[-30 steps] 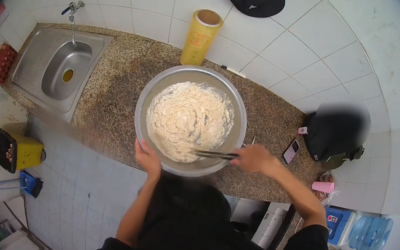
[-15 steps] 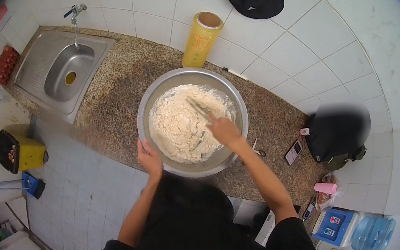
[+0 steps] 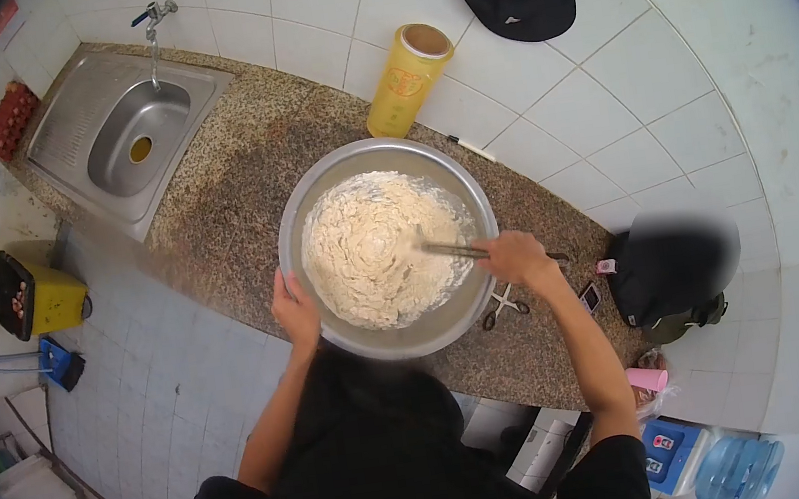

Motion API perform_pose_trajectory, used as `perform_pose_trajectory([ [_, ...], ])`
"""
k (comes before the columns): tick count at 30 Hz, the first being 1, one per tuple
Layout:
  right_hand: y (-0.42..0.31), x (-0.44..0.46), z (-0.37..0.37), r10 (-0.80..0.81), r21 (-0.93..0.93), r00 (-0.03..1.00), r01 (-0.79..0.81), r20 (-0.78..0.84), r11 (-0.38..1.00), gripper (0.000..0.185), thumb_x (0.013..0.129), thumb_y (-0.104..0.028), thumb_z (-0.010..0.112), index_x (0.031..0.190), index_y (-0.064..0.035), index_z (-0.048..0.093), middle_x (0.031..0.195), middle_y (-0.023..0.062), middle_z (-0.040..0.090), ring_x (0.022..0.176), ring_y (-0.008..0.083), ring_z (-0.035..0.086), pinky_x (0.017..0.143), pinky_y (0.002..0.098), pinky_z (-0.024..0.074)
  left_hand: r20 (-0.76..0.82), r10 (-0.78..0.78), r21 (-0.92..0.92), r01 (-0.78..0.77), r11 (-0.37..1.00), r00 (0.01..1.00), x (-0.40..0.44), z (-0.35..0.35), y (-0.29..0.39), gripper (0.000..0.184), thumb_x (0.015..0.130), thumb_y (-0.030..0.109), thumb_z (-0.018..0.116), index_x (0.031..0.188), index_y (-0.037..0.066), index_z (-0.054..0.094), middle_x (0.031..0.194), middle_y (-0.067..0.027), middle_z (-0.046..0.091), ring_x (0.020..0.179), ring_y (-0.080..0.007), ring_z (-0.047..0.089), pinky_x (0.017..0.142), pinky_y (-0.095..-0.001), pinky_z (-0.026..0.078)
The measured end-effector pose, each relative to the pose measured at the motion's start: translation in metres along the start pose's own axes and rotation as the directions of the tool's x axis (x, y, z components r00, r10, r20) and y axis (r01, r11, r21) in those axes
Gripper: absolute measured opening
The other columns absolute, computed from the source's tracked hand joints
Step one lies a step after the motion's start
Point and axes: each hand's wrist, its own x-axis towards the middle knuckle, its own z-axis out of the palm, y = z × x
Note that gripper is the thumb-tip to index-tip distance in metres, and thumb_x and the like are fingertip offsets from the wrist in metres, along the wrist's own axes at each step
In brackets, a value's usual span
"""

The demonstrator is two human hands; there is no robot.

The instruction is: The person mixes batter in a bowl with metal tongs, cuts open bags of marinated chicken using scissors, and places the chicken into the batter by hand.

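Note:
A wide steel bowl (image 3: 293, 263) stands on the speckled stone counter and holds a lumpy, pale dough mixture (image 3: 368, 243). At the bowl's near left rim, my left hand (image 3: 295, 311) grips the edge with the thumb up. My right hand (image 3: 514, 259) is closed around dark metal tongs or chopsticks (image 3: 455, 247) at the right rim. Their far ends touch the mixture right of its middle and are a little blurred. Just right of the bowl, below my right hand, lie scissors (image 3: 504, 306).
A yellow wrap roll (image 3: 408, 82) stands behind the bowl, beside a white marker (image 3: 475, 148). Farther left is a sink (image 3: 137, 133) with running water. On the right are a phone (image 3: 591, 298), a black bag (image 3: 660, 271) and a pink cup (image 3: 647, 378).
My right hand swept the utensil from the near rim up into the middle of the bowl, then back out to the right rim. My left hand stays on the rim. The scissors now show fully.

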Motion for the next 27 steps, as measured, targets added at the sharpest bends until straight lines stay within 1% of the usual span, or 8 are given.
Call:
perform_pose_trajectory([
  [3,0.0,0.037,0.033,0.108,0.032,0.972,-0.104,-0.209,0.994,0.037,0.098,-0.042,0.052,0.118,-0.0128,0.065,0.099,0.0186,0.07,0.092,0.0379,0.069,0.079,0.0481,0.0559,-0.002,-0.003,0.004,0.003,1.0,1.0,0.0,0.001,-0.003,0.044,0.102,0.021,0.053,0.131,-0.012,0.055,0.12,-0.0297,0.065,0.111,-0.0371,0.066,0.095,-0.0393,0.049],
  [5,-0.031,0.048,0.058,-0.107,0.038,0.881,0.14,-0.46,0.989,0.037,0.101,-0.037,0.048,0.111,-0.0057,0.065,0.091,0.0196,0.069,0.087,0.0391,0.069,0.074,0.0492,0.0562,0.019,-0.004,-0.058,0.005,0.998,1.0,0.0,-0.001,0.008,0.045,0.102,0.022,0.053,0.131,-0.012,0.055,0.121,-0.0303,0.064,0.112,-0.038,0.065,0.096,-0.0395,0.049],
  [7,-0.081,0.059,0.062,0.059,0.249,0.968,0.004,-0.244,0.968,0.035,0.104,-0.033,0.045,0.108,-0.0047,0.065,0.085,0.0199,0.068,0.085,0.0401,0.069,0.073,0.0497,0.0557,0.016,0.001,-0.072,0.0,0.997,1.0,0.001,0.001,0.011,0.045,0.102,0.022,0.053,0.131,-0.012,0.055,0.122,-0.0305,0.064,0.113,-0.0383,0.064,0.096,-0.0397,0.049],
  [12,-0.096,0.027,0.073,-0.196,0.336,0.969,0.237,-0.151,0.912,0.042,0.102,-0.042,0.045,0.107,-0.0061,0.066,0.089,0.0204,0.069,0.088,0.0394,0.069,0.078,0.0528,0.0538,-0.027,-0.006,0.054,0.008,0.999,1.0,-0.001,-0.003,0.022,0.045,0.101,0.021,0.053,0.13,-0.013,0.055,0.124,-0.0302,0.063,0.116,-0.0366,0.064,0.096,-0.0395,0.049],
  [15,-0.062,-0.004,0.046,-0.177,0.231,0.974,0.141,0.143,0.963,0.046,0.098,-0.046,0.049,0.11,-0.0053,0.068,0.094,0.0187,0.071,0.091,0.038,0.069,0.08,0.0513,0.0543,-0.028,-0.016,-0.032,0.016,0.999,0.999,0.002,-0.001,0.008,0.045,0.1,0.02,0.054,0.13,-0.014,0.055,0.118,-0.0313,0.065,0.112,-0.0368,0.066,0.095,-0.0398,0.05],
  [19,-0.015,-0.008,0.003,0.028,-0.091,0.971,-0.007,0.238,0.996,0.044,0.092,-0.047,0.056,0.105,-0.0093,0.075,0.102,0.0144,0.073,0.096,0.0327,0.071,0.084,0.0446,0.0561,0.012,0.0,-0.008,0.0,1.0,1.0,0.002,-0.005,0.006,0.046,0.1,0.021,0.055,0.129,-0.015,0.054,0.112,-0.033,0.067,0.107,-0.0375,0.068,0.092,-0.0409,0.051],
  [23,0.006,0.014,-0.033,0.138,-0.296,0.99,-0.136,-0.015,0.945,0.041,0.096,-0.044,0.056,0.101,-0.008,0.075,0.097,0.0147,0.074,0.09,0.0309,0.073,0.079,0.0429,0.0584,0.014,0.049,-0.024,-0.049,0.999,0.999,0.0,-0.005,0.004,0.047,0.101,0.022,0.054,0.129,-0.015,0.054,0.112,-0.0332,0.066,0.106,-0.0389,0.068,0.091,-0.0416,0.051],
  [27,-0.002,0.064,-0.025,0.067,-0.27,0.968,-0.134,-0.243,0.953,0.035,0.095,-0.039,0.06,0.096,-0.0071,0.074,0.092,0.0135,0.074,0.085,0.029,0.074,0.072,0.0409,0.0595,0.022,0.067,0.04,-0.068,0.997,0.997,-0.001,-0.007,0.022,0.046,0.102,0.023,0.053,0.129,-0.014,0.055,0.114,-0.0331,0.066,0.108,-0.0406,0.067,0.091,-0.0418,0.051],
])
